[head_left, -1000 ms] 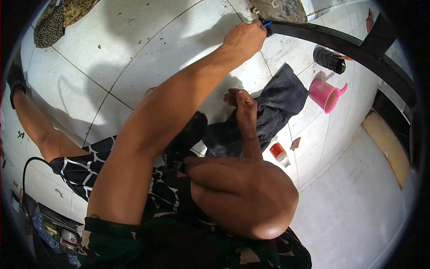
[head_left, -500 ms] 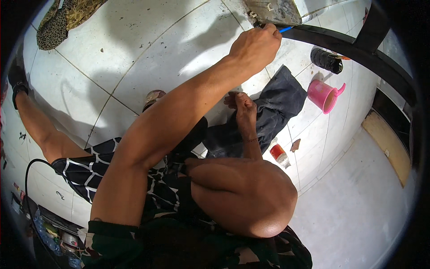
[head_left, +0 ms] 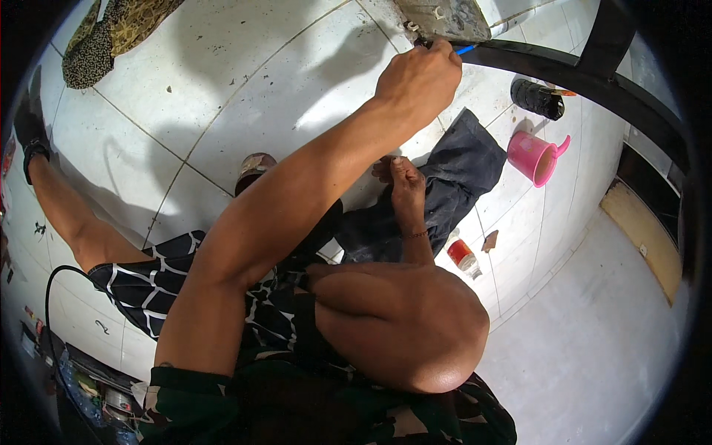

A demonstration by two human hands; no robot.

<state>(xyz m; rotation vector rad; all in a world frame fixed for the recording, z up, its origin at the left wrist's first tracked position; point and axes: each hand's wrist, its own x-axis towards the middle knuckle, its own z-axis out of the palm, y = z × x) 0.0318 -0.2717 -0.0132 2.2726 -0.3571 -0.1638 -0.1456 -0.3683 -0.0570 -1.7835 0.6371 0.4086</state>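
My left hand [head_left: 421,80] is at the far end of my outstretched arm, closed around a thin blue-handled tool [head_left: 466,50]. Its working end is mostly hidden by my fingers. The hand is at the end of a curved black metal frame [head_left: 523,61], beside a grey, stained plate [head_left: 451,18]. Nearer to me, my right hand [head_left: 405,185], with a thin bracelet at the wrist, hangs over a dark cloth [head_left: 463,167]. Its fingers are curled in, and whatever they may hold is hidden.
A black paint-smeared container [head_left: 535,99] and a pink dipper [head_left: 532,158] stand on the right. A red-labelled clear bottle [head_left: 463,258] and a brown shard [head_left: 490,241] lie near my bent knee [head_left: 445,326]. A patterned cloth [head_left: 111,41] is far left; clutter [head_left: 104,397] fills the lower left.
The view has shifted slightly. My left hand stays on the blue-handled tool at the frame's end, and my right hand keeps the same pose.
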